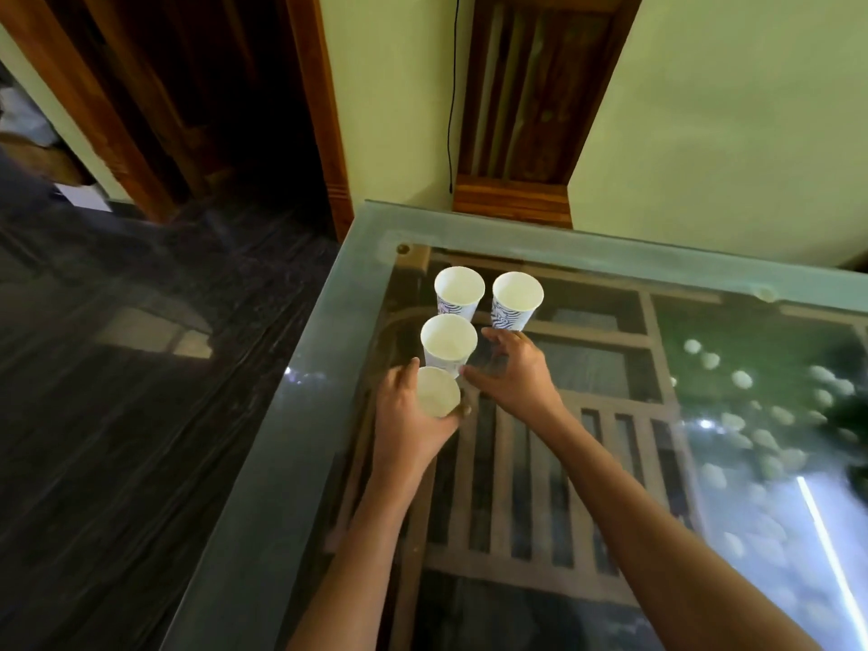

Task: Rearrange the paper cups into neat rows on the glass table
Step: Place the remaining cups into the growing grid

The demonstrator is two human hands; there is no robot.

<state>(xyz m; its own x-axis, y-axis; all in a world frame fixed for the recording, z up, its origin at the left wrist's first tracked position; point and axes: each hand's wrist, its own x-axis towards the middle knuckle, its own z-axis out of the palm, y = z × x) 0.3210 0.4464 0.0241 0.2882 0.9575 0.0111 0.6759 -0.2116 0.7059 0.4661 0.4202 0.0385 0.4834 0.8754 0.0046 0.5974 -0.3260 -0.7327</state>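
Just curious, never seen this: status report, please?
Left hand grips nearest cup. Right hand open, beside middle cup. Far-left cup, far-right cup side by side. Nothing in the way.

Four upright paper cups (448, 339) on glass table (305, 392), left hand (407, 427) gripping nearest cup (437, 393), right hand (516, 374) spread alongside

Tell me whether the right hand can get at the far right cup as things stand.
Probably yes: the right hand is open and empty, right beside the far right cup, with nothing between them.
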